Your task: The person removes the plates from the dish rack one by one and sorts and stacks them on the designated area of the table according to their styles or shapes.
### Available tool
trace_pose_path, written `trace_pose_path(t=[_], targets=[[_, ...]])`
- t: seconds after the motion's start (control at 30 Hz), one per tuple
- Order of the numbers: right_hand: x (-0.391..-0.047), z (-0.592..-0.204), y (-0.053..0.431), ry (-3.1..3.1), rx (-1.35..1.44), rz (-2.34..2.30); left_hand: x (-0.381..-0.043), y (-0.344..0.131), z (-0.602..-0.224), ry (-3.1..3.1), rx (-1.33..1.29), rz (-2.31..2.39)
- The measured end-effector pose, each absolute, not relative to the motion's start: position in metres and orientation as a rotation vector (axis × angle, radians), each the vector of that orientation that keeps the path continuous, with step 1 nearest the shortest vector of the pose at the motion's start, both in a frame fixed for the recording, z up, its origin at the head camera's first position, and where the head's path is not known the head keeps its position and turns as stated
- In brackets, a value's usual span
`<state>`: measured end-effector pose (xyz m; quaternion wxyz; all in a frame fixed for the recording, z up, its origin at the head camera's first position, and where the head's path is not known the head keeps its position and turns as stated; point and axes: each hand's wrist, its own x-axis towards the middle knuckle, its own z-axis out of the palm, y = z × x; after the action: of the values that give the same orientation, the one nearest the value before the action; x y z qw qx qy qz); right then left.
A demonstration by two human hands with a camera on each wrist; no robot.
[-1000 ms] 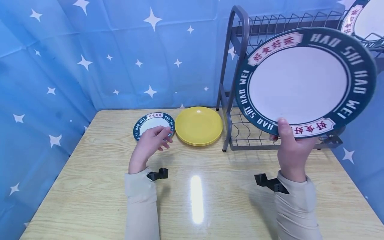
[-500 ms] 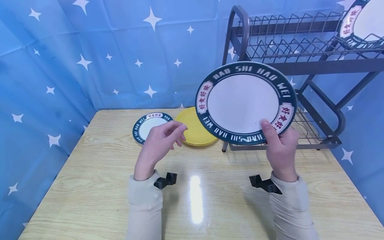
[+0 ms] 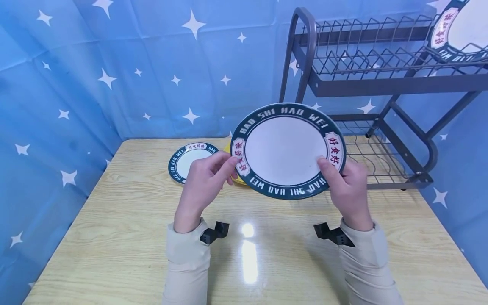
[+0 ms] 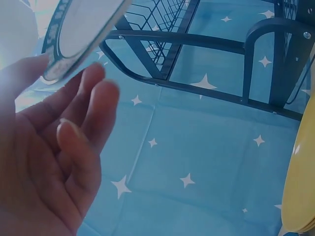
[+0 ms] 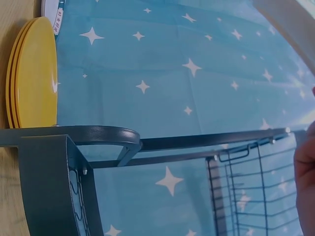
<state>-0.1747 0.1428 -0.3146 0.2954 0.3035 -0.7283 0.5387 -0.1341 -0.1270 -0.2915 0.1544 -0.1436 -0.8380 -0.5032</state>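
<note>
- A white plate (image 3: pixel 284 148) with a dark green rim is held up above the worktop (image 3: pixel 282 262), its face tilted toward the head camera (the rim lettering reads "HAO SHI HAO WEI").
- The right hand (image 3: pixel 350 190) grips the plate at its right edge, thumb pressed on the face.
- The left hand (image 3: pixel 202 186) is at the opposite edge, half open, fingers loosely bent and thumb at the rim; whether it pinches the plate cannot be told.
- Behind the left hand, a matching plate (image 3: pixel 187 163) lies flat on the worktop, near a stack of yellow plates (image 5: pixel 37 73) (three, as the right wrist view shows) mostly hidden from the head camera.
- At right, a dark metal rack (image 3: pixel 381 87) with two wire tiers stands on the worktop, another patterned plate (image 3: pixel 469 27) tilted in the upper tier and cut off by the picture's edge.
- A blue cloth (image 3: pixel 152 63) printed with white stars hangs behind; pale sleeves (image 3: pixel 188 262) cover both forearms.
</note>
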Motion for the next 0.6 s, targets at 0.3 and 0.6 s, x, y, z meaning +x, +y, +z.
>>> trace_pose_path(t=[0.3,0.6], targets=[[-0.174,-0.315,0.142,-2.088,0.697,1.377,-0.147,-0.131,-0.314,-2.343,-0.449,-1.296],[-0.178,-0.316,0.142,-2.198,0.622,1.361,-0.145,-0.132,-0.312,-2.39,-0.531,-1.257]])
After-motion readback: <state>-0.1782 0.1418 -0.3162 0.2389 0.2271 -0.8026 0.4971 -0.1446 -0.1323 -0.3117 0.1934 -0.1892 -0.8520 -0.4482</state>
